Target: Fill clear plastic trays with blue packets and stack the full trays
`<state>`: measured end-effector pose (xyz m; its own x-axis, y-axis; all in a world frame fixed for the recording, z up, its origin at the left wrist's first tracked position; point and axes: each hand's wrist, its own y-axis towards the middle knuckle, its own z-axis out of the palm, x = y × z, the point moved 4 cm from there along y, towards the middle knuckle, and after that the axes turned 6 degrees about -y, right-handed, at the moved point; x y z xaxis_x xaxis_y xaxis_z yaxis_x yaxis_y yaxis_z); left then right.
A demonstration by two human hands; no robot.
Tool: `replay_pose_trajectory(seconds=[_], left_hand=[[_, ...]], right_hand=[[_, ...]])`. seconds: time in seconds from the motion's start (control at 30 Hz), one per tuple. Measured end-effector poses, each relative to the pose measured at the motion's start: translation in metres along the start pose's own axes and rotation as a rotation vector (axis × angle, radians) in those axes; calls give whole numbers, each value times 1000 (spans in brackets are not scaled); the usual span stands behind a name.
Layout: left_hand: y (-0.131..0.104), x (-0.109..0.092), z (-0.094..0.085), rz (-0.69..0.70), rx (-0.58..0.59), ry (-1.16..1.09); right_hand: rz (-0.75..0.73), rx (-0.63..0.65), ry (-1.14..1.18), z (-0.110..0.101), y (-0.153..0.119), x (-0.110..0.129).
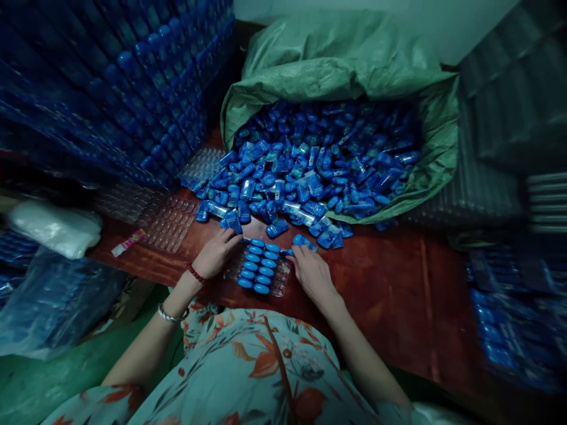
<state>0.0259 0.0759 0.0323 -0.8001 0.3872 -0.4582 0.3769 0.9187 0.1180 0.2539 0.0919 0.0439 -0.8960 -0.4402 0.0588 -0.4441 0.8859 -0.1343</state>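
Note:
A clear plastic tray (pixel 280 280) lies on the reddish table in front of me, with two columns of blue oval pieces (pixel 249 266) standing in its middle. My left hand (pixel 217 252) is at the tray's upper left, its fingers pinched at a blue packet (pixel 231 221). My right hand (pixel 310 268) is at the tray's upper right, fingers closed around a small blue piece (pixel 287 252), beside another blue packet (pixel 303 241). Beyond both hands, many blue packets (pixel 283 171) spill out of a large green sack (pixel 436 147).
Stacked trays of blue pieces (pixel 146 77) rise at the left. Clear empty trays (pixel 170 224) and a pink wrapper (pixel 129 242) lie on the table's left part. A white plastic bag (pixel 55 227) is farther left. Dark stacks (pixel 518 88) and more blue pieces (pixel 494 333) stand at the right.

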Motion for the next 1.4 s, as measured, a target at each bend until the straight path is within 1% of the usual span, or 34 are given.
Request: replay_pose_trajectory(seconds=[0.13,0.27,0.33,0.4,0.5,0.67,0.73,0.83,0.9,0.93,1.0,1.03,1.07,1.1,1.17,1.23,1.3,1.37,1.4], left_hand=[[10,-10,-1,42,151,132],[18,-23,0,116,285,197],[20,-26,4,157,336,228],[21,-26,7,174,353,227],[21,-20,9,160,323,138],[16,-9,6,61,175,-48],[10,-6,1,32,125,-87],[1,3,-13,8,36,-152],[-2,16,-22,-39,-52,-239],[-1,25,-26,-86,-123,-276],[3,43,-30,-203,-290,-278],[7,50,-29,-255,-352,-240],[13,55,-27,-291,-378,-187],[20,56,-22,-312,-363,-126],[34,54,-11,-328,-250,-16],[42,49,-4,-353,-147,58],[42,45,-1,-380,-95,63],[33,43,-1,-409,-78,4],[25,43,-2,-422,-87,-36]], right_hand=[[-107,50,-147,-6,6,14],[-157,101,-169,-7,14,18],[-167,115,-174,-7,16,19],[-159,115,-171,-7,17,19],[-131,103,-144,-8,16,19],[-93,107,-91,-9,13,13],[-104,93,-12,-8,8,5],[-97,-4,187,-3,-1,-16],[-12,-93,276,5,-3,-32],[43,-124,273,9,-3,-38],[130,-141,172,18,2,-45],[145,-128,100,22,6,-45],[140,-102,36,24,10,-43],[121,-71,-13,25,14,-41],[90,-7,-67,24,19,-36],[84,55,-92,20,18,-35],[85,115,-91,17,10,-38],[94,150,-64,16,-2,-42],[113,150,-37,16,-9,-45]])
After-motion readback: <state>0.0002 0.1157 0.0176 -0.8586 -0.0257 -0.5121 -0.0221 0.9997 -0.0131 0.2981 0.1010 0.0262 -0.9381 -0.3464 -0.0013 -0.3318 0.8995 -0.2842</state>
